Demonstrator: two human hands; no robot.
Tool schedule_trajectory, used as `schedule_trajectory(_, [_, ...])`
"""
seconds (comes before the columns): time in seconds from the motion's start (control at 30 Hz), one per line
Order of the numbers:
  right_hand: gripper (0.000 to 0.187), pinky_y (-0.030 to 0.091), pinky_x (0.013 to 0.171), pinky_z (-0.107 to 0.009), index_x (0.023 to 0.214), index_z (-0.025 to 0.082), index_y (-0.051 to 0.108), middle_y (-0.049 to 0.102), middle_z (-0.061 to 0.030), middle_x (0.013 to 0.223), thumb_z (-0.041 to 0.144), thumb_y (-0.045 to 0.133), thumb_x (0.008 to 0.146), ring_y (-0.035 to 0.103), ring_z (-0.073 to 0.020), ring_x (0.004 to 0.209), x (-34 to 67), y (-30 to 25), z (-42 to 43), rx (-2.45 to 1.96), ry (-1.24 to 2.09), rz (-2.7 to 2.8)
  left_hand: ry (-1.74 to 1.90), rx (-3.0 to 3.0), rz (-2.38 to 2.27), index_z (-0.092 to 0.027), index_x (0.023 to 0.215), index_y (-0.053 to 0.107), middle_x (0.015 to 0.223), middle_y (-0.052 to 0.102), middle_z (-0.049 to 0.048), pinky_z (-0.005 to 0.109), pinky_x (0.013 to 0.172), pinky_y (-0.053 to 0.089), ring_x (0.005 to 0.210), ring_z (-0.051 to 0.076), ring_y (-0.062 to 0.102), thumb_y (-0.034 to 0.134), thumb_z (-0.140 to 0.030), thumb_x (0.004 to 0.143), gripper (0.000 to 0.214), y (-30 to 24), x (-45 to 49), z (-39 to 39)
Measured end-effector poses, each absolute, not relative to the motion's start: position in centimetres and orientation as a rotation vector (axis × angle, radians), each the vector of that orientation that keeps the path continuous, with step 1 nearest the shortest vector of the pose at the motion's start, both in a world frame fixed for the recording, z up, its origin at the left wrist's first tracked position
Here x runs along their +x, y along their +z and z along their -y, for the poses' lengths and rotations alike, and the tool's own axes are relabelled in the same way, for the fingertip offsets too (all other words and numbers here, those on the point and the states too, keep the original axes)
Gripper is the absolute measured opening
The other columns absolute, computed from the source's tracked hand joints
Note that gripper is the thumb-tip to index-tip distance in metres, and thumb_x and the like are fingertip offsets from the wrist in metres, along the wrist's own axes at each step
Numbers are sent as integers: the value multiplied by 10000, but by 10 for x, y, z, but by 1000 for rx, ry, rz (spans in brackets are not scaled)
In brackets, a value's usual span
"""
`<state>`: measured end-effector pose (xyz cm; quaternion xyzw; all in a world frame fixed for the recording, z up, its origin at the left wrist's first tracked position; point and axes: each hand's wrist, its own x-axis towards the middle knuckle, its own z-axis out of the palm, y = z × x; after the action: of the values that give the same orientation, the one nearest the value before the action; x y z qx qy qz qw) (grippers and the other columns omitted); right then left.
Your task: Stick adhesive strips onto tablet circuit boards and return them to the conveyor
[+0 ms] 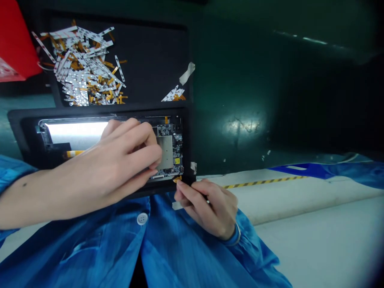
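Observation:
An opened tablet (167,152) lies in a black foam tray (187,148), with its circuit board showing at the right end and a bright silver area on the left. My left hand (129,154) is over the tablet, its fingers curled and pressed together against the lower edge of the board; whatever they hold is hidden. At the tray's lower right corner, my right hand (207,204) pinches a small orange flex cable (177,179) between thumb and finger, right beside the board's connectors. The rest of that strip is covered by my fingers.
Behind the tablet, a black tray (150,52) holds a heap of white and orange flex strips (87,68) and a smaller bunch (174,94) at its right. A red bin (18,44) stands far left. The green table (228,92) extends rightward.

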<state>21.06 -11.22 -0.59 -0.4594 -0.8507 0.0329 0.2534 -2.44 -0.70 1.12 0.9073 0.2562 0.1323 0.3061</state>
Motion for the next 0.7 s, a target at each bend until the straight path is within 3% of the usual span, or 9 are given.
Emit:
schedule_trajectory(0.2, [97,490,497,-252,889,134,700,622,-5,695,62,639,913,585,-98,579,205,-3,114,-1339,65,2289,368,2511,-639,-207,1001,588,1000,590,65,396,790,384,928,223,530,427,-227,1046,168,7,-26,15])
schedule_trajectory(0.33, [82,498,523,-261,940,120,719,666,-40,781,117,637,937,640,-125,658,202,0,113,-1407,131,2324,451,2561,-587,-179,1050,620,1114,657,75,429,881,408,1040,250,574,401,-212,1056,222,2,-23,21])
schedule_trajectory(0.47, [99,529,565,-243,962,125,721,674,-34,805,104,631,927,657,-120,676,204,-2,111,-1388,227,2308,469,2540,-590,-180,1113,644,1239,660,34,410,1008,399,1156,225,588,391,-181,1066,257,0,-22,23])
schedule_trajectory(0.7, [104,542,595,-249,973,124,705,686,-34,804,106,604,955,647,-120,684,206,-5,110,-1350,258,2305,490,2538,-601,-195,1139,655,1257,676,14,388,1045,403,1182,207,592,353,-232,1084,309,-4,-24,24])
